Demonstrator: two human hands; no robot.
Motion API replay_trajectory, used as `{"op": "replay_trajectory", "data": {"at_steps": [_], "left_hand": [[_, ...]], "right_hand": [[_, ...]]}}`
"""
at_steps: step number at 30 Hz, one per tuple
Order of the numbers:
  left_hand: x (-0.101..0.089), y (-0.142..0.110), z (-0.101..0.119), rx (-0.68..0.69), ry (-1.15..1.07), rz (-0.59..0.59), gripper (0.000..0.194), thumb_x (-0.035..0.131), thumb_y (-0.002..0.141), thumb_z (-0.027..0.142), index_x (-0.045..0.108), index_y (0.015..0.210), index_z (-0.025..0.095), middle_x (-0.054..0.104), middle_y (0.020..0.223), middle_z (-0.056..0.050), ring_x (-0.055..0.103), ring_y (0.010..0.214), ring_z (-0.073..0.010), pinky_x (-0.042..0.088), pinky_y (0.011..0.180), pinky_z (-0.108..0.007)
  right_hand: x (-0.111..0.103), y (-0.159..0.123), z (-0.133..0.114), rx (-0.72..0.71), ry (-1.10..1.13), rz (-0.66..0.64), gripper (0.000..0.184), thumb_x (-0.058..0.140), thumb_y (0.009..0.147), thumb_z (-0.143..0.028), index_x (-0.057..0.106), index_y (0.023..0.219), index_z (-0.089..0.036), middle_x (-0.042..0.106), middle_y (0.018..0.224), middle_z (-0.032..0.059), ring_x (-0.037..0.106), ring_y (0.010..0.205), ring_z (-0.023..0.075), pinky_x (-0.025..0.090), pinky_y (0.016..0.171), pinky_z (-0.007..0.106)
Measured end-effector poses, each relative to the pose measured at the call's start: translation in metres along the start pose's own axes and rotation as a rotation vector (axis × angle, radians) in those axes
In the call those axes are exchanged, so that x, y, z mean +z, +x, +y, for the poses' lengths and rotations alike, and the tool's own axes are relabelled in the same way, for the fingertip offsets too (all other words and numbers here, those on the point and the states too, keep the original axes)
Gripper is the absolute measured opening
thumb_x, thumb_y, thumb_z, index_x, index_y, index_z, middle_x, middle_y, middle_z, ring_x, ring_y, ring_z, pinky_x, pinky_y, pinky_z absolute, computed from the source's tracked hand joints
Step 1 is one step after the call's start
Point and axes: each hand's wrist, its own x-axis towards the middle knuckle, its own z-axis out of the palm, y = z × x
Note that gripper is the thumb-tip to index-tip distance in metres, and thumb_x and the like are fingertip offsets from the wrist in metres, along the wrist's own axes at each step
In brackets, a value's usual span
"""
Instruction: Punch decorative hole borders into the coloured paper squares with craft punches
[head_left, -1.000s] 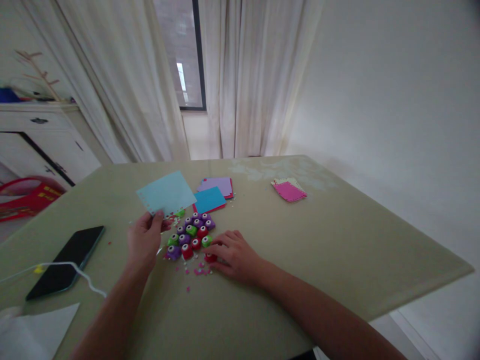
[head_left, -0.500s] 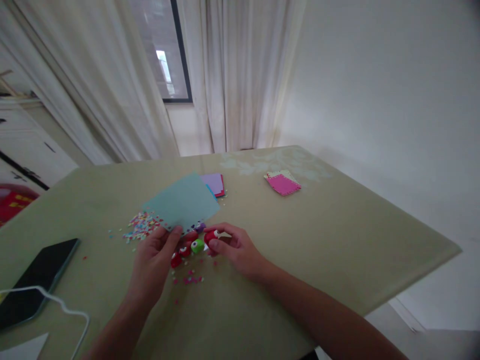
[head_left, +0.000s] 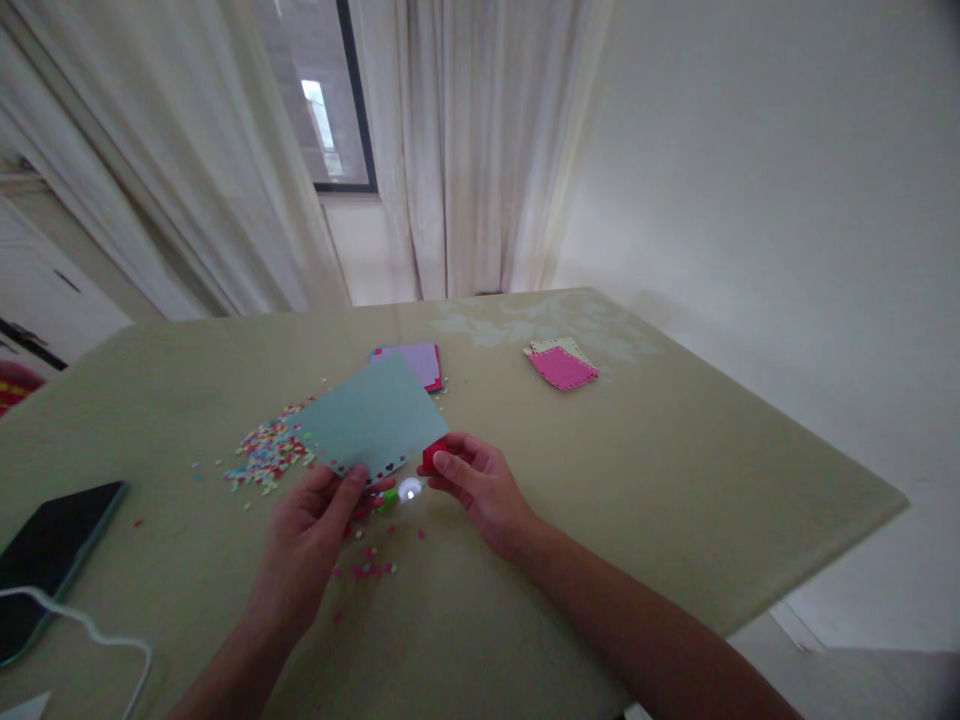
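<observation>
My left hand (head_left: 311, 525) pinches the near edge of a light blue sheet of paper (head_left: 371, 415) between thumb and fingers. Small shapes are cut out along that edge. A red craft punch (head_left: 433, 457) is gripped in my right hand (head_left: 484, 490), at the paper's right corner; whether the edge sits in its slot I cannot tell. Under the sheet, a green punch (head_left: 388, 498) and bits of red ones show by my left fingers, the others being hidden. Beside them is a bright, shiny round spot (head_left: 410, 489).
Colourful paper confetti (head_left: 266, 455) lies left of the sheet, with pink bits (head_left: 367, 570) nearer me. Behind is a stack of coloured paper (head_left: 420, 362). Pink and cream punched cards (head_left: 564, 368) lie to the right. A dark phone or tablet (head_left: 56, 560) and white cable (head_left: 90, 630) are at left.
My right hand has picked up a red punch from the group and brought it to the paper's right corner. My left hand has moved the paper right and nearer, over the punches. The view has shifted.
</observation>
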Motion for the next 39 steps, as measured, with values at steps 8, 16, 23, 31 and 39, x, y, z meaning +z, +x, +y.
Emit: {"op": "replay_trajectory", "data": {"at_steps": [8, 16, 23, 31, 39], "left_hand": [[0.0, -0.001, 0.009, -0.027, 0.013, -0.006, 0.059, 0.09, 0.055, 0.076, 0.074, 0.072, 0.022, 0.076, 0.065, -0.007, 0.072, 0.061, -0.026, 0.058, 0.053, -0.034], [0.001, -0.002, 0.005, -0.05, -0.012, -0.029, 0.058, 0.092, 0.054, 0.073, 0.078, 0.079, 0.022, 0.08, 0.071, -0.009, 0.074, 0.065, -0.027, 0.062, 0.062, -0.037], [-0.003, -0.004, 0.01, -0.051, 0.047, -0.05, 0.058, 0.088, 0.062, 0.074, 0.078, 0.081, 0.02, 0.079, 0.071, -0.008, 0.074, 0.064, -0.0245, 0.06, 0.06, -0.032], [-0.004, -0.006, 0.013, -0.044, 0.078, -0.107, 0.05, 0.085, 0.075, 0.068, 0.074, 0.079, 0.019, 0.08, 0.073, -0.005, 0.073, 0.067, -0.019, 0.057, 0.062, -0.025], [-0.002, -0.007, 0.016, -0.061, 0.076, -0.135, 0.05, 0.086, 0.071, 0.068, 0.071, 0.075, 0.02, 0.079, 0.068, -0.003, 0.076, 0.068, -0.0219, 0.059, 0.063, -0.028]], "right_hand": [[0.0, -0.003, -0.002, -0.05, -0.108, -0.018, 0.038, 0.096, 0.07, -0.042, 0.077, 0.097, -0.023, 0.078, 0.093, 0.0013, 0.07, 0.085, 0.0181, 0.053, 0.081, 0.032], [-0.002, 0.0, 0.0, -0.063, -0.137, -0.027, 0.034, 0.093, 0.074, -0.044, 0.078, 0.095, -0.023, 0.077, 0.091, 0.0022, 0.067, 0.081, 0.0175, 0.047, 0.073, 0.029], [-0.002, -0.001, -0.002, -0.039, -0.098, -0.029, 0.034, 0.093, 0.074, -0.047, 0.08, 0.094, -0.022, 0.077, 0.089, 0.0028, 0.067, 0.08, 0.0169, 0.045, 0.072, 0.029], [-0.002, -0.003, -0.003, -0.043, -0.074, -0.055, 0.03, 0.094, 0.075, -0.043, 0.081, 0.092, -0.022, 0.078, 0.09, 0.0029, 0.067, 0.081, 0.0158, 0.043, 0.069, 0.027], [-0.004, -0.002, -0.001, -0.056, -0.094, -0.061, 0.031, 0.094, 0.075, -0.045, 0.081, 0.091, -0.022, 0.076, 0.087, 0.0021, 0.063, 0.077, 0.0149, 0.042, 0.069, 0.028]]}}
